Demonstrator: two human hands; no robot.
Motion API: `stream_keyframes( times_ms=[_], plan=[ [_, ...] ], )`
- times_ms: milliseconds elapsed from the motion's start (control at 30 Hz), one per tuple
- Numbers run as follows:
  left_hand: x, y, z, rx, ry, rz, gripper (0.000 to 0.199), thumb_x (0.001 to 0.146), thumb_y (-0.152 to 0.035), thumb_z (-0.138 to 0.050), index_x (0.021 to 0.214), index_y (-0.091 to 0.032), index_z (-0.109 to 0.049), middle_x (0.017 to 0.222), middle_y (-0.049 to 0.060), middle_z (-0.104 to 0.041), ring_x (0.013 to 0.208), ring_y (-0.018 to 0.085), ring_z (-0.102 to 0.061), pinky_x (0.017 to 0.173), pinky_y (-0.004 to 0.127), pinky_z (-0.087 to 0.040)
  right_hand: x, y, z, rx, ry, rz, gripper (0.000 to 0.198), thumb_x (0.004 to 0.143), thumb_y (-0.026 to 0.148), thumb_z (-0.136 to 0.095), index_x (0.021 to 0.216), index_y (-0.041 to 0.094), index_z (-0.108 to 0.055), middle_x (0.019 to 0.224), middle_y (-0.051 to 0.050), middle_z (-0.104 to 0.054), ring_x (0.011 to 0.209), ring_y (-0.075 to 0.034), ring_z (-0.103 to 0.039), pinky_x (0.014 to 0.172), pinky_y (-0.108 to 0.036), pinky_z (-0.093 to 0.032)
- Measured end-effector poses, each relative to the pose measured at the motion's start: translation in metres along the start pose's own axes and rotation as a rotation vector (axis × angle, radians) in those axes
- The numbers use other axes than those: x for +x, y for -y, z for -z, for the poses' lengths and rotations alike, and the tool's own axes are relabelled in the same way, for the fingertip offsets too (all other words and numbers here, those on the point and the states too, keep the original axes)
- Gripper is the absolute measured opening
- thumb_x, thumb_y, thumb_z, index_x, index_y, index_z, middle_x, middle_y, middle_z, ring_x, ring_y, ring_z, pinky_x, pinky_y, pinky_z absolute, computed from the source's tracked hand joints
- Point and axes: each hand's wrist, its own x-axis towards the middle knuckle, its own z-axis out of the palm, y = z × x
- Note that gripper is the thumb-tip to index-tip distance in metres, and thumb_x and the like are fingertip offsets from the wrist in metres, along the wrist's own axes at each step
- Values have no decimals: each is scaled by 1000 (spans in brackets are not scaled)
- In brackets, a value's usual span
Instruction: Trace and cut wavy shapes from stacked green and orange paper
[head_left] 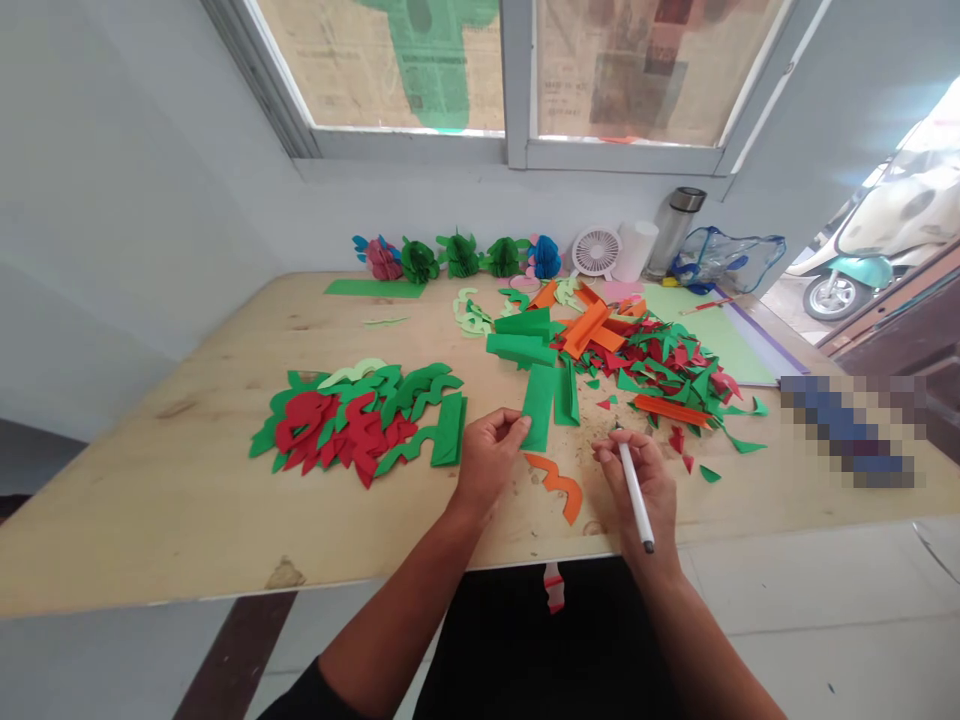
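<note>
My left hand (491, 455) pinches the lower left edge of a folded green paper strip (539, 405). In my right hand (646, 480) is a white marker (636, 498), its dark lower end pointing toward me and its other end by my fingertips. Between the hands lies a wavy orange paper cutout (559, 486). Just left of my left hand is another folded green paper (448, 430). More folded green strips (521, 348) lie beyond the held one.
At left is a heap of red and green cutouts (352, 415); at right, a pile of paper scraps (667, 360). Along the wall stand paper honeycomb figures (459, 255), a small white fan (597, 251), a flask (677, 230) and a clear bag (727, 260).
</note>
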Motion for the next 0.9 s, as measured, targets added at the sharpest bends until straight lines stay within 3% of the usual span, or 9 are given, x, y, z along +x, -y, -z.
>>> stream_keyframes(
  times_ms=[167, 267, 400, 500, 600, 733, 900],
  plan=[
    [12, 5, 30, 123, -33, 9, 19, 69, -29, -63, 80, -16, -71, 57, -1, -63, 56, 15, -57, 55, 24, -45, -2, -6, 3, -6, -15, -1, 31, 73, 43, -76, 94, 23, -62, 83, -2, -71, 81, -20, -68, 76, -36, -54],
    [10, 5, 44, 223, -55, -12, 35, 69, -24, -66, 103, -17, -71, 57, -2, -64, 54, 17, -59, 55, 25, -45, -3, -8, 4, -14, -3, 2, 32, 73, 43, -76, 94, 23, -63, 82, -2, -70, 79, -19, -68, 75, -36, -54],
    [-7, 6, 63, 666, -33, -209, 46, 85, -28, -58, 130, -18, -59, 82, 4, -73, 71, 20, -67, 69, 30, -51, -5, -11, 8, -48, -9, 2, 30, 75, 42, -75, 95, 23, -63, 84, -3, -71, 81, -20, -68, 77, -36, -54],
    [-17, 9, 86, 961, 25, -405, 39, 92, -27, -49, 129, -19, -60, 112, 11, -70, 100, 25, -65, 87, 36, -51, -4, -14, 12, -52, -6, 27, 31, 74, 41, -76, 95, 23, -63, 85, -3, -71, 83, -20, -69, 78, -36, -54],
    [-15, 14, 109, 1187, 134, -487, 35, 90, -24, -51, 123, -18, -63, 118, 13, -66, 111, 30, -60, 93, 41, -49, -4, -15, 13, -65, 15, 39, 33, 73, 42, -77, 95, 23, -63, 84, -2, -71, 81, -20, -69, 78, -37, -54],
    [-5, 18, 118, 1409, 228, -494, 36, 91, -17, -43, 118, -17, -65, 110, 14, -68, 102, 31, -62, 87, 44, -49, -4, -11, 12, -91, 16, 34, 31, 74, 43, -76, 93, 23, -63, 82, -3, -71, 79, -21, -70, 77, -37, -55],
    [11, 17, 99, 1390, 151, -500, 34, 89, -9, -37, 100, -17, -69, 99, 12, -70, 93, 26, -64, 80, 36, -48, -4, -9, 10, -115, 9, 19, 31, 72, 43, -77, 92, 22, -64, 83, -3, -72, 80, -21, -70, 76, -37, -56]
  ],
)
